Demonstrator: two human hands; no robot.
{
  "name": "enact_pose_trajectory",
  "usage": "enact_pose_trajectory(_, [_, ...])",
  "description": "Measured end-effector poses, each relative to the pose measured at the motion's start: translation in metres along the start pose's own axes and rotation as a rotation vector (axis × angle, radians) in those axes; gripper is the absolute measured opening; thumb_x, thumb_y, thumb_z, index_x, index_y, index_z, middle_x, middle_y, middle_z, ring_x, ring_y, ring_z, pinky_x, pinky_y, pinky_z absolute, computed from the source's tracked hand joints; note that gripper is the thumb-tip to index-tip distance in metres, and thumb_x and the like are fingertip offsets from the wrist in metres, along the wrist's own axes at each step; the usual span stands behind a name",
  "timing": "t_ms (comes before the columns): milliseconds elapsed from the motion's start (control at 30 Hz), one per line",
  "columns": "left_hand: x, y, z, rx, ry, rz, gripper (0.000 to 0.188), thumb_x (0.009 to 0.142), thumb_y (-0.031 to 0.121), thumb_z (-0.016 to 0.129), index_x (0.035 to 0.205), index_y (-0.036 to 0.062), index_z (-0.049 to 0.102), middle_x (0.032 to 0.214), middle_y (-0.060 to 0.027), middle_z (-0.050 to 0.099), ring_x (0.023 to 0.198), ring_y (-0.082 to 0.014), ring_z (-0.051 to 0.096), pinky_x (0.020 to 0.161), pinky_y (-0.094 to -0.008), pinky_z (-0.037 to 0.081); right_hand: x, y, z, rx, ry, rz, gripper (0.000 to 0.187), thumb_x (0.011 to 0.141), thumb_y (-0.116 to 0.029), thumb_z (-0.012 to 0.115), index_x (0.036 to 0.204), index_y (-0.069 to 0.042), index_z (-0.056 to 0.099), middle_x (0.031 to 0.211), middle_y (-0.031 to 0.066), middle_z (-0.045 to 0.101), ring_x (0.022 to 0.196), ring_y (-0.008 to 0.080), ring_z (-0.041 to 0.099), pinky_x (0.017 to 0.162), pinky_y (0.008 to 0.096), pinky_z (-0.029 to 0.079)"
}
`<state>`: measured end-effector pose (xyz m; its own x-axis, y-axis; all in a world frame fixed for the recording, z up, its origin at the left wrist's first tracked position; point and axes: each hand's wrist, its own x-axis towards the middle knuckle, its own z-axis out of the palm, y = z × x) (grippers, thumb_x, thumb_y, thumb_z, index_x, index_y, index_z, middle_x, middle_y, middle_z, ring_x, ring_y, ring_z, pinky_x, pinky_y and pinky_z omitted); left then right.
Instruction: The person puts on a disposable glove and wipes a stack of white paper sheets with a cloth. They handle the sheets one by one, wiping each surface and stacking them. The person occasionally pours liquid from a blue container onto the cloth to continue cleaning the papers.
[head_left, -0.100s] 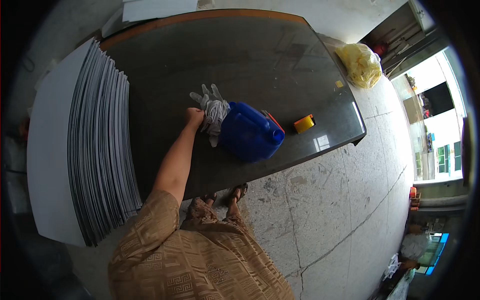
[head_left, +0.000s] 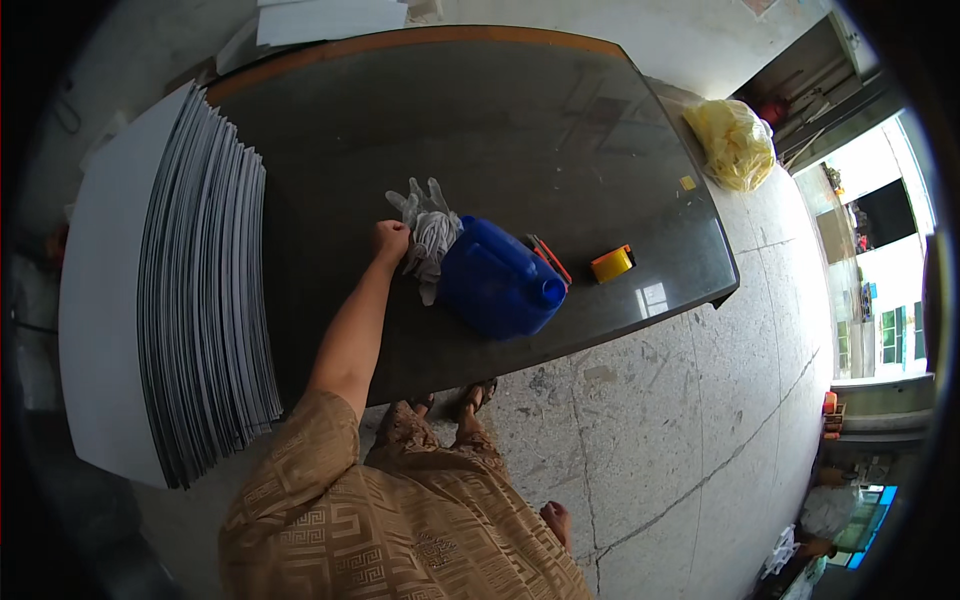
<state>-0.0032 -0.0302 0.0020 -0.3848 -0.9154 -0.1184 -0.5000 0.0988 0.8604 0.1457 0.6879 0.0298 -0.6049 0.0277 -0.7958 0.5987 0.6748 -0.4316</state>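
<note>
Daylight from the right, a dim left side, and a heavy fisheye bend.
The opening (head_left: 885, 150) at the right is blown out to white in places, its light washing over the pale concrete floor (head_left: 680, 420) and leaving a window-shaped glare on the dark, glossy bench (head_left: 450, 120) near its right corner; shadow lies beneath the front edge. The gloves (head_left: 436, 243) read fairly sharp; small things at the lower right look soft, straight lines curve, and black vignetting swallows the corners.
</note>
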Motion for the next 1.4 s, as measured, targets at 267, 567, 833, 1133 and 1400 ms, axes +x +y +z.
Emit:
enact_pose_trajectory(267, [-0.021,0.024,-0.031,-0.152,0.147,0.325,0.02,0.09,0.017,0.061,0.086,-0.0025,0.063,0.078,-0.0106,0.068,0.068,-0.02,0.065,0.062,-0.0321,0.05,0.07,-0.096,-0.014,-0.299,-0.127,-0.183,0.042,0.093,-0.028,0.058,0.122,0.002,0.061,0.105,0.0198,0.069,0.096,0.0293,0.068,0.078,0.0377,0.055])
enact_pose_trajectory(567, [-0.081,0.04,-0.16,-0.808,0.085,-0.001,0.02,0.101,0.02,0.05,0.109,0.0027,0.053,0.117,-0.0126,0.063,0.104,-0.0256,0.065,0.084,-0.0373,0.053,0.092,-0.194,0.048,-0.608,-0.414,-0.574,0.045,0.091,-0.032,0.06,0.123,0.0,0.06,0.107,0.0236,0.068,0.101,0.0339,0.066,0.085,0.0405,0.051])
enact_pose_trajectory(833, [-0.199,0.028,-0.214,-1.304,-0.412,-0.008,0.026,0.098,0.022,0.043,0.112,0.0061,0.057,0.132,-0.0208,0.054,0.12,-0.04,0.055,0.097,-0.0548,0.048,0.005,-0.329,0.147,0.169,-1.061,-0.33,0.053,0.096,-0.031,0.06,0.135,0.001,0.045,0.119,0.0126,0.061,0.111,0.0259,0.06,0.089,0.0386,0.053])
enact_pose_trajectory(1133, [-0.247,-0.033,-0.21,-1.143,-0.43,-0.381,0.021,0.096,0.014,0.051,0.116,0.0052,0.053,0.115,-0.017,0.063,0.104,-0.0327,0.064,0.086,-0.0447,0.054,-0.031,-0.352,0.261,0.441,-0.997,-0.325,0.026,0.092,-0.01,0.063,0.114,0.002,0.057,0.102,0.0146,0.067,0.091,0.0232,0.068,0.076,0.0369,0.06])
enact_pose_trajectory(1400, [-0.3,0.0,-0.209,0.174,-0.279,0.63,0.03,0.08,0.009,0.071,0.106,0.0039,0.058,0.093,-0.0101,0.058,0.086,-0.0262,0.06,0.072,-0.0382,0.05,-0.053,-0.326,0.268,0.323,-0.625,-0.381,0.018,0.09,-0.01,0.068,0.103,0.001,0.063,0.089,0.0094,0.068,0.077,0.0184,0.069,0.068,0.0313,0.059])
